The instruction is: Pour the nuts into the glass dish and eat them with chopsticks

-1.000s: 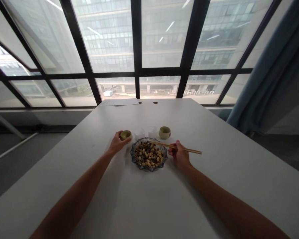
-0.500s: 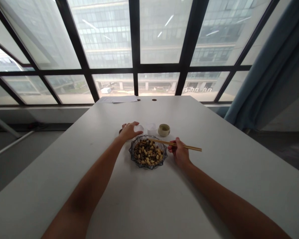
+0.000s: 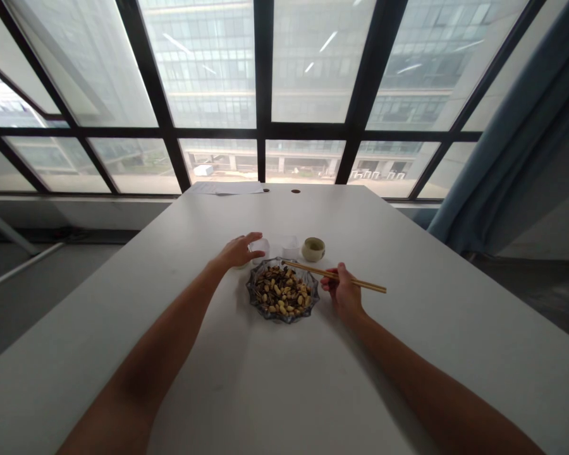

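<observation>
My left hand [image 3: 237, 251] reaches past the dish, its thumb and fingers closed around a small clear cup [image 3: 261, 248]. It hides the olive cup that stood at the left. My right hand [image 3: 344, 292] rests on the table right of the dish and holds a pair of wooden chopsticks [image 3: 334, 276], whose tips hover over the dish's far rim. The scalloped glass dish [image 3: 313, 302] between my hands holds mixed peanuts and dark seeds. A second clear cup [image 3: 290, 245] and an olive tea cup [image 3: 313, 249] stand just behind the dish.
The white table [image 3: 275, 379] runs to a window wall; papers [image 3: 227, 188] and two cable holes [image 3: 296, 190] lie at its far edge. A blue curtain [image 3: 512, 126] hangs at the right. The floor drops away left of the table.
My left hand left the olive cup at the left, moved right to the clear cup and closed on it, drawing it slightly left. The right hand with the chopsticks has hardly moved.
</observation>
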`<state>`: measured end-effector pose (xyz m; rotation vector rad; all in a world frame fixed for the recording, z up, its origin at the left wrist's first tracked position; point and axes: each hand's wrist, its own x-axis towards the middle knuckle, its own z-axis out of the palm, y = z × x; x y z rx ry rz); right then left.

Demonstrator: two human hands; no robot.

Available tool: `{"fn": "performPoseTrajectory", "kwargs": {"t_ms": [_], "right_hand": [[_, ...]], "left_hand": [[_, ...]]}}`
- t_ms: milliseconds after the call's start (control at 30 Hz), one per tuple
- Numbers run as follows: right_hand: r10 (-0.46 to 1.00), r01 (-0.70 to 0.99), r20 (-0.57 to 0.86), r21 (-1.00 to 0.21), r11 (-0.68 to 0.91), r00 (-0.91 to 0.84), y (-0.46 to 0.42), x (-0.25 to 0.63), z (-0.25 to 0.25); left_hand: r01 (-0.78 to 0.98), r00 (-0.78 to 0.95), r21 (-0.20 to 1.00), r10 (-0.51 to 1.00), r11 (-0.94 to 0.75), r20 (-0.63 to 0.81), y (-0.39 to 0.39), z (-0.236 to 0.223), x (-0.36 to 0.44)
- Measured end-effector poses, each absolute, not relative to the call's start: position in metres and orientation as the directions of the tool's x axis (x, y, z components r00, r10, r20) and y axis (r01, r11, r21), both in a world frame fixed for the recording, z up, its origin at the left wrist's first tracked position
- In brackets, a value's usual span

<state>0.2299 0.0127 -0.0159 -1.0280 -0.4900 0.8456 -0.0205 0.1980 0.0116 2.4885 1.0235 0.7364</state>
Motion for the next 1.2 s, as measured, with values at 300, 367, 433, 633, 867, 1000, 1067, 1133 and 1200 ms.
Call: {"fn": "performPoseTrajectory", "kwargs": {"t_ms": [300, 367, 433, 633, 867, 1000, 1067, 1133, 1200], "right_hand": [[0.771, -0.414, 0.011, -0.839, 0.354, 0.636, 0.021, 0.257, 0.004], [0.758, -0.418, 0.005, -0.831, 0.366, 0.653, 0.022, 0.264, 0.008], [0.745, -0.402, 0.017, -0.833, 0.379, 0.666, 0.022, 0.270, 0.011], [0.707, -0.255, 0.139, -0.870, 0.422, 0.693, 0.018, 0.275, 0.011], [0.525, 0.657, 0.848, -0.435, 0.616, 0.071, -0.006, 0.280, 0.021], [0.322, 0.693, 0.864, 0.042, 0.720, -0.387, -0.012, 0.276, 0.036], [0.285, 0.684, 0.857, 0.103, 0.723, -0.430, -0.012, 0.272, 0.040], [0.277, 0.680, 0.854, 0.116, 0.724, -0.440, -0.011, 0.270, 0.040], [0.284, 0.679, 0.857, 0.100, 0.728, -0.430, -0.011, 0.269, 0.037]], "left_hand": [[0.613, 0.636, 0.366, 0.712, -0.701, 0.299, 0.192, 0.035, 0.007], [0.616, 0.646, 0.348, 0.706, -0.707, 0.290, 0.188, 0.038, 0.027], [0.619, 0.664, 0.326, 0.698, -0.714, 0.268, 0.186, 0.039, 0.046], [0.643, 0.671, 0.332, 0.717, -0.690, 0.188, 0.183, 0.035, 0.080], [0.537, 0.675, 0.234, 0.579, -0.811, 0.457, 0.168, 0.041, 0.071], [0.514, 0.671, 0.194, 0.533, -0.835, 0.516, 0.158, 0.045, 0.066], [0.512, 0.664, 0.194, 0.529, -0.837, 0.528, 0.155, 0.047, 0.064], [0.511, 0.657, 0.195, 0.526, -0.837, 0.540, 0.152, 0.048, 0.063], [0.505, 0.659, 0.186, 0.516, -0.843, 0.548, 0.150, 0.048, 0.061]]}}
